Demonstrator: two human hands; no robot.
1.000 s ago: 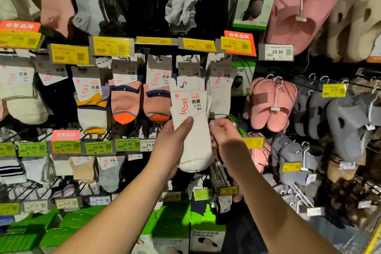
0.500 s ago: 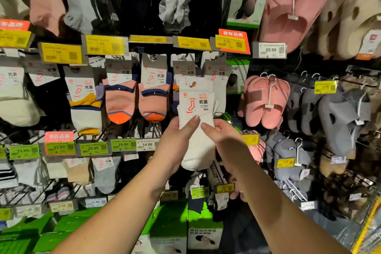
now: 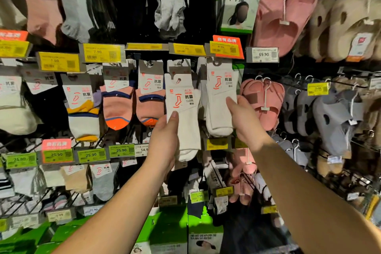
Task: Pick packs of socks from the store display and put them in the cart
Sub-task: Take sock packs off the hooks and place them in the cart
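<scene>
1. We hold a white ribbed sock pack with a white card label (image 3: 183, 113) in our left hand (image 3: 165, 142), thumb pressed on its front and fingers wrapped behind, lifted in front of the display.
2. Our right hand (image 3: 245, 121) reaches to a second white sock pack with a red sock logo (image 3: 220, 99) that hangs from its hook just to the right; the thumb lies on the pack's right edge, the other fingers are hidden behind it, so we cannot tell how firmly it grips.
3. Left of our pack hang pink ankle socks with navy bands and orange toes (image 3: 118, 107).
4. Above runs a row of yellow price tags (image 3: 103, 52).
5. To the right, pink slippers (image 3: 266, 101) and grey slippers (image 3: 329, 117) hang on hooks.
6. Down low we see green boxes (image 3: 169, 227).
</scene>
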